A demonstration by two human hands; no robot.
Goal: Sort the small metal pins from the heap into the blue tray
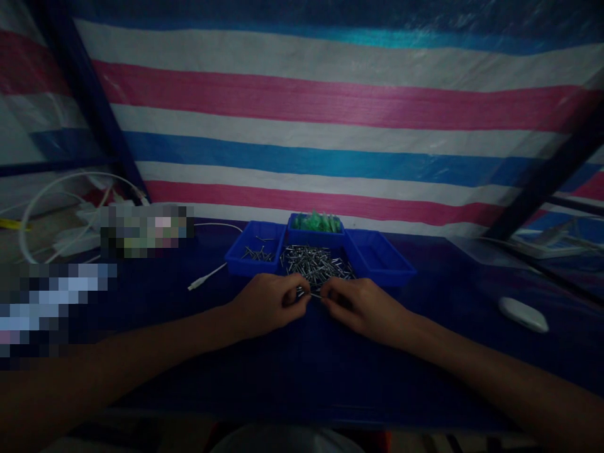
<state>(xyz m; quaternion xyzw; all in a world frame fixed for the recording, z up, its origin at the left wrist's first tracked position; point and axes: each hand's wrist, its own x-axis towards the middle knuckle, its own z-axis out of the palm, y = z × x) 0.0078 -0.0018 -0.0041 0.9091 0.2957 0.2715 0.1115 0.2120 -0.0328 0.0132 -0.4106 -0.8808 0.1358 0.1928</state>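
In front of me lies a heap of small, thin metal pins [314, 261], possibly nails or rivets; their exact kind is too dark to tell. My left hand [271, 304] is closed in a pinch at the near edge of the heap. Facing it, my right hand [365, 308] pinches as well. One thin metal pin [316, 296] spans the small gap between the fingertips, an end at each hand. To the left, a blue tray [233, 257] contains some loose pins [258, 254]. Another blue tray [383, 258] stands on the right, with no pins visible in it.
Behind the heap, a blue bin [316, 238] holds green pieces [316, 221]. A white cable plug [201, 282] lies left on the blue table [302, 371]. A white oval object [523, 314] rests at right. Striped sheeting [330, 138] hangs behind, with dark frame posts at both sides.
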